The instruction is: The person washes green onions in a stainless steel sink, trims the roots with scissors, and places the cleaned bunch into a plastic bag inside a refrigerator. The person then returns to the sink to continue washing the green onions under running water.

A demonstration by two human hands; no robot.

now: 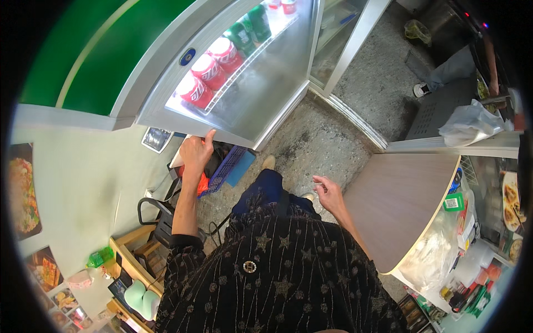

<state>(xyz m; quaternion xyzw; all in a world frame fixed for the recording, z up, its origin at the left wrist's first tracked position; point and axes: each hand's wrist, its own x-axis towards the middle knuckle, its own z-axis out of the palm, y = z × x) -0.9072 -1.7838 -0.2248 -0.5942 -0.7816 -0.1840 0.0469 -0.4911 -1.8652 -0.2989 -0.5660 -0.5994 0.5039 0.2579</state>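
Observation:
My left hand [195, 153] grips the lower left edge of a glass refrigerator door [237, 118], thumb laid against the frame. Behind the glass, several red drink cans [210, 71] stand on a lit wire shelf [250, 62], with green drink containers [243, 35] beyond them. A small blue oval lock plate [187, 56] sits on the frame beside the glass. Off to the right, my right hand [327, 192] hangs above the floor with fingers loosely bent and apart, holding nothing. It is nearest a wood-grain panel [395, 200].
A blue plastic basket [225, 170] stands below the door, near my foot. At right, a counter [424, 291] bears plastic bags and packages. Past a sliding-door threshold [358, 123], another person's leg [452, 70] shows. A black chair [160, 216] and wooden furniture [139, 260] are at left.

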